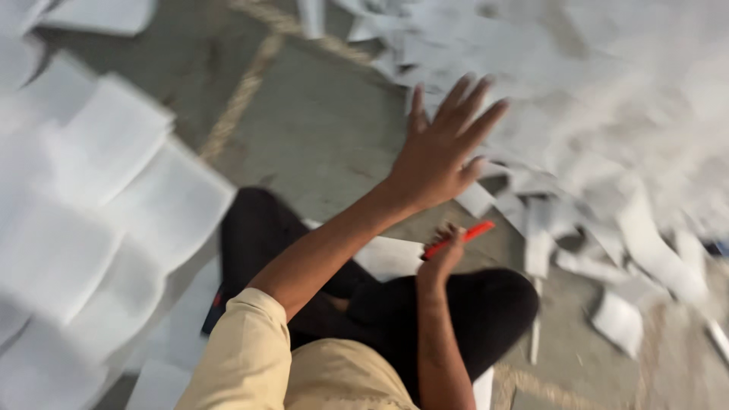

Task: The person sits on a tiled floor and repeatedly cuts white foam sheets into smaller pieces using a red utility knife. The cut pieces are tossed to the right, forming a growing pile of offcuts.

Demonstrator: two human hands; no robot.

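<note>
White paper lay almost everywhere I looked down from the head camera: overlapping sheets (114, 205) stacked at my left, and a loose, blurred heap of strips and offcuts (607, 152) spread across the grey concrete floor (319, 129) at my right. I was seated on the floor with my legs in dark trousers (471, 311) folded under me, and one more white sheet (391, 257) rested on my lap.

My left hand (440, 148) was stretched out ahead at the end of a bare forearm, its fingers (486, 118) spread wide and holding nothing. It hovered at the near edge of the heap; the blur kept me from telling whether the fingertips touched any paper. The scraps lay directly beyond and to the right of that palm, so the left hand was clearly the nearer of the two to the heap.

My right hand (443, 257) sat low and close to my body, just above the knee, with its fingers closed around a thin red tool (462, 237), most likely a cutter or a pen, though I could not make out which. Its long axis ran up and to the right, the free end pointing toward the heap and the other end buried in my grip. The tool sat just below the left wrist, apart from it, and just beside the lap sheet's right corner. The nearest strips (531, 228) lay a little past its tip.
</note>
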